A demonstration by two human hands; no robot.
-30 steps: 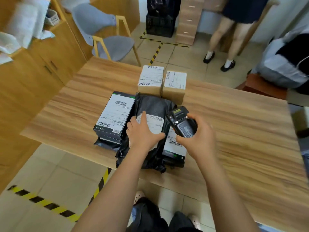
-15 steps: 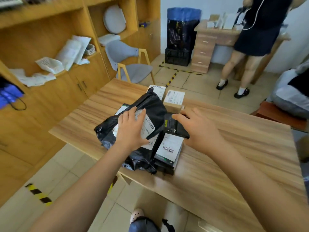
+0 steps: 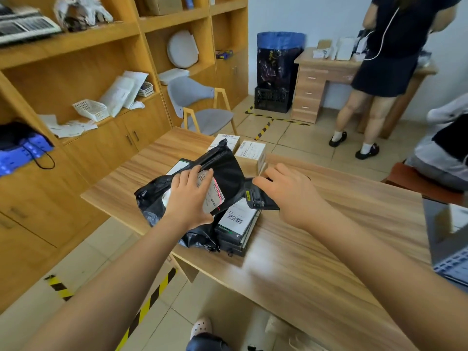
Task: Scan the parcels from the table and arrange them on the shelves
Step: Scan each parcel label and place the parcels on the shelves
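— How many hands do we have at work, and on what?
— Two. Our left hand (image 3: 188, 198) grips the black parcel (image 3: 228, 171), fingers curled over its white label (image 3: 212, 196), where a red line of light falls. Our right hand (image 3: 291, 196) is wrapped round the one scanner (image 3: 255, 197), whose nose points at that label.
— Where is the parcel?
— We hold it tilted up over the table (image 3: 304, 262), by the near-left edge. Its crumpled lower end hangs past that edge, over the floor (image 3: 96, 249).
— And under it?
— One stack of flat dark boxes (image 3: 235, 224), the top one labelled. We count at least two by their edges, and the stack lies close to the table's near edge. One more flat box (image 3: 177, 168) peeks out behind our left hand.
— Farther on?
— Two more parcels side by side, each with a label on top: the left cardboard box (image 3: 226, 141) and the right cardboard box (image 3: 250, 153), near the table's far edge. We cannot tell whether they touch.
— What room do we have to move?
— Right of our right arm the tabletop shows plain wood as far as one laptop (image 3: 448, 236) at the right edge. To the left, a strip of tiled floor crossed by yellow-and-black tape (image 3: 149, 305) lies between the table and the shelves (image 3: 76, 44).
— And beyond the table?
— One grey chair (image 3: 202, 117) stands near the far-left corner. Past more open tiles, one person (image 3: 390, 59) stands at one small desk (image 3: 307, 97) by the wall
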